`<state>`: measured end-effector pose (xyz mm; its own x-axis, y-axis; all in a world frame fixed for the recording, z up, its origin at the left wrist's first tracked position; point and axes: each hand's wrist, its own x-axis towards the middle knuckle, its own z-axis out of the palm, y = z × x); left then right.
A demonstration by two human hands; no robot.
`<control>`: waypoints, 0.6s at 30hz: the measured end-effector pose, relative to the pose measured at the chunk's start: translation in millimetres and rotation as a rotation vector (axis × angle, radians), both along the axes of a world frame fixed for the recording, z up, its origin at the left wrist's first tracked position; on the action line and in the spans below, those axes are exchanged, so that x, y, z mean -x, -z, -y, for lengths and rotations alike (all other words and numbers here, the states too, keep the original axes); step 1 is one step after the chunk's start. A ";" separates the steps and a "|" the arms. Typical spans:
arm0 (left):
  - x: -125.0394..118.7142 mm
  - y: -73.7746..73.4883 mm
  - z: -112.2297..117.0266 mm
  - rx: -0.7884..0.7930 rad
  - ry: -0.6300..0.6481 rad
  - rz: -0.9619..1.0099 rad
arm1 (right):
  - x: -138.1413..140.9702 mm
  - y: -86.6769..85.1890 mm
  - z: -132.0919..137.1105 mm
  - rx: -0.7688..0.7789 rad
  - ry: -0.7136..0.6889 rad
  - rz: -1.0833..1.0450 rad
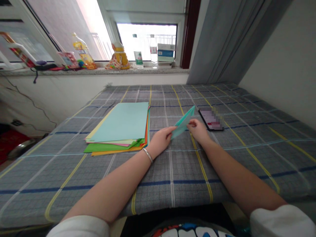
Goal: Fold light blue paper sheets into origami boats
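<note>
A folded piece of turquoise paper [183, 124] is held tilted above the checked cloth, between my two hands. My left hand [161, 141], with a silver bangle at the wrist, pinches its lower left end between thumb and fingers. At the paper's right edge, my right hand [197, 130] has its thumb and fingertips closed together on it. Left of my hands lies a stack of coloured paper [123, 121], with a pale blue sheet on top and green, orange, yellow and pink edges showing below.
A phone [211, 119] rests right of my right hand on the grey checked cloth [158, 191]. Behind, a windowsill [98, 71] carries several bottles, a stack of boxes [165, 53] and packages. A grey curtain [222, 42] hangs at the back right.
</note>
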<state>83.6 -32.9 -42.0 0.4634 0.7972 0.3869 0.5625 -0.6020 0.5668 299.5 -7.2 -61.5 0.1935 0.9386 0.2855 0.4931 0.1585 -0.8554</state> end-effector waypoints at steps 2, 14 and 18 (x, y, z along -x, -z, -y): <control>-0.3 -0.5 2.2 -0.076 0.000 -0.011 | 2.4 -0.4 1.0 -0.029 0.033 0.091; -1.2 -5.5 7.8 -0.125 0.210 -0.072 | 21.2 3.1 12.4 0.034 -0.489 -0.290; 0.1 -5.2 6.7 -0.086 0.226 -0.068 | 21.6 -0.3 15.0 0.051 -0.521 -0.344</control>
<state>83.5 -39.6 -36.8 0.6536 0.6356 0.4108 0.4432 -0.7615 0.4730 277.9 -22.2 -61.2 -0.2201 0.9453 0.2406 0.0569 0.2586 -0.9643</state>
